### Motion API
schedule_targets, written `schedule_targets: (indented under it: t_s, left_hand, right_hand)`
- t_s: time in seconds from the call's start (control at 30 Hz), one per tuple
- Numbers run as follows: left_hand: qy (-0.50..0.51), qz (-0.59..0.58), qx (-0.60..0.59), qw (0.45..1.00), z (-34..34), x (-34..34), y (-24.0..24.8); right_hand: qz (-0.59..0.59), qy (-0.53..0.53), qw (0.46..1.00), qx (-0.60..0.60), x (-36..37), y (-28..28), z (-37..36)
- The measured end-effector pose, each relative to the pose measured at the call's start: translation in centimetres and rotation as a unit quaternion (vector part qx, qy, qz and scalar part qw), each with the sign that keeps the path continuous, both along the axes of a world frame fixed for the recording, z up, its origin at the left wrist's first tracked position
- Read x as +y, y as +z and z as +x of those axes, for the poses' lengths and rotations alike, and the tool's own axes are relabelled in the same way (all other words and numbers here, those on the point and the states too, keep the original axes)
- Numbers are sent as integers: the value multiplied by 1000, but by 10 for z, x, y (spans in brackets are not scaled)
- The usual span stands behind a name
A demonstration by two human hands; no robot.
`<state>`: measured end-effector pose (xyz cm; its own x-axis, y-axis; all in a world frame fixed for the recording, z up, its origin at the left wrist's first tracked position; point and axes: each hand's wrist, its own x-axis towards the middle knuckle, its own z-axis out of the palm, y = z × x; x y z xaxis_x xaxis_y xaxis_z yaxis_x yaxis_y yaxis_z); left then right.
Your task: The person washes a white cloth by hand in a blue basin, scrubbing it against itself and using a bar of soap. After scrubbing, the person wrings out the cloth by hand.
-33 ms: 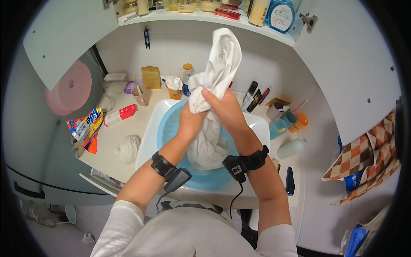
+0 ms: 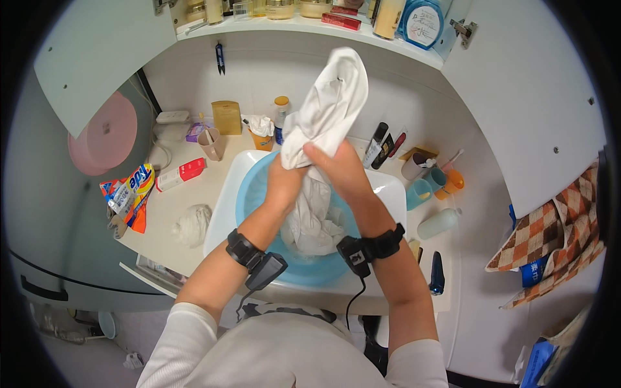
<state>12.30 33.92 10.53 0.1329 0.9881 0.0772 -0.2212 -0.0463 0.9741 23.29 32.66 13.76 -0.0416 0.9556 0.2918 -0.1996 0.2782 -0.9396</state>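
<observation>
A white wet-looking cloth [image 2: 326,107], perhaps a garment, is bunched between my two hands over a light blue basin [image 2: 251,194]. My left hand [image 2: 284,183] is closed around its gathered middle. Beside it, my right hand [image 2: 339,169] grips the same bunch, thumb lying across the fabric. One end of the cloth stands up above my hands in a folded loop. Its other end hangs down into the basin, where the crumpled fabric rests near some water. The basin sits in a white sink [image 2: 220,223]. My fingertips are mostly hidden behind the cloth.
Left on the counter are a balled white cloth [image 2: 192,225], an orange detergent bag [image 2: 132,194] and a red-and-white tube [image 2: 181,174]. Cups [image 2: 419,193] and a pale bottle [image 2: 440,223] stand right. Overhead is a shelf [image 2: 304,24] between open cabinet doors [image 2: 530,97].
The raised end of the cloth has tilted slightly to the right and spread wider. Both hands, still gripping it, have shifted a little left.
</observation>
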Motion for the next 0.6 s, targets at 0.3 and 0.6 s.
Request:
schedule_targets:
  t_s: [0.3, 0.6]
  left_hand:
    - [-71, -263, -241, 931, 5, -8, -18]
    - [-77, -350, -394, 846, -1, -7, -32]
  right_hand:
    - [62, -212, 924, -313, -60, -106, -7]
    - [-157, -89, 975, -127, -56, -193, 16]
